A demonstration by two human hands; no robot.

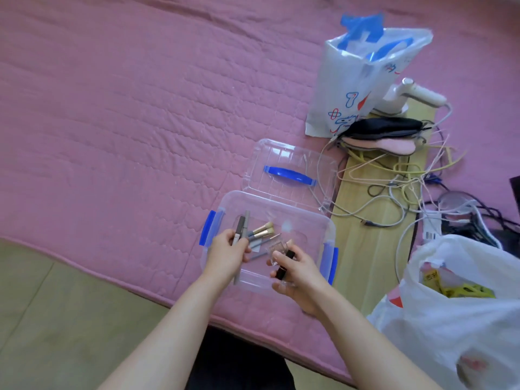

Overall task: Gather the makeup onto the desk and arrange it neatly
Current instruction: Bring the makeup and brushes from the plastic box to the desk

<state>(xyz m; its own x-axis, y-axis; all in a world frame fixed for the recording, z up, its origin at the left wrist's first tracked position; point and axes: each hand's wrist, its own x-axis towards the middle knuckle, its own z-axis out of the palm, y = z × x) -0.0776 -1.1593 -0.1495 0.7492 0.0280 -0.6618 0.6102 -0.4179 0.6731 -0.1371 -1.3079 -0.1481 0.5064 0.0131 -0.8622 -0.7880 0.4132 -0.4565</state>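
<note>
A clear plastic box [301, 218] with blue side clips lies open on the pink quilt. Over it, my left hand [226, 253] grips several grey and black makeup pencils [241, 230] that stick up past my fingers. My right hand [299, 273] holds a black lipstick tube [284, 265] and a small clear compact [278, 247]. Two gold-handled brushes [261, 230] and some thin pencils lie in the box between my hands. No desk is in view.
The box's clear lid [289, 161] with a blue handle lies just behind it. A printed white bag [354, 80], a dark pouch [385, 126], tangled cables [402, 178] and a white appliance [416, 94] sit at right. A white plastic bag [455, 319] stands near right.
</note>
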